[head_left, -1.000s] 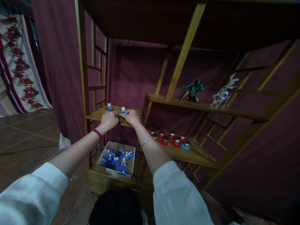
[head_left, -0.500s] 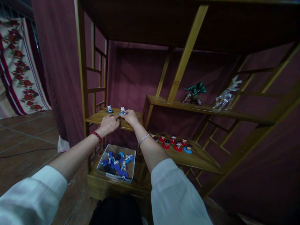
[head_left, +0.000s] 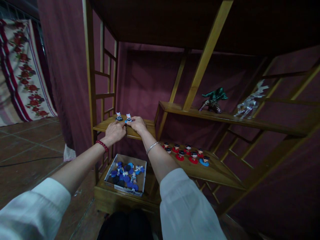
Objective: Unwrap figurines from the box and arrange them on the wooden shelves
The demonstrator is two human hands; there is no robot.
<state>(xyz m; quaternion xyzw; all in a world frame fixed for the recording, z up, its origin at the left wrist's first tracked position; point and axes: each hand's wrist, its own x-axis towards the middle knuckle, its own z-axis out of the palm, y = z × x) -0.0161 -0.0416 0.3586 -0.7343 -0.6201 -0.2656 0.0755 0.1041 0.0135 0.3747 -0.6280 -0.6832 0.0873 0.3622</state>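
Note:
On the small upper-left shelf, a white cat-like figurine with dark parts stands upright on a blue base. My right hand grips it from the right, fingertips closed at its base. My left hand, fingers bent, meets the front left edge of the same base; its fingertips are partly hidden. Close by on the left, a similar figurine stands on a dark base. Below my hands, an open shallow box holds several blue, white and black figurines and round bases.
On the lower right shelf stand several red-based figurines and one with a blue base. A green-cloaked statuette and a clear deer figure occupy the higher shelf. A wooden post slants upward between the compartments.
The gripped figurine has slid left along the shelf, nearer to the other one, and my right hand has moved with it. The whole view has shifted slightly.

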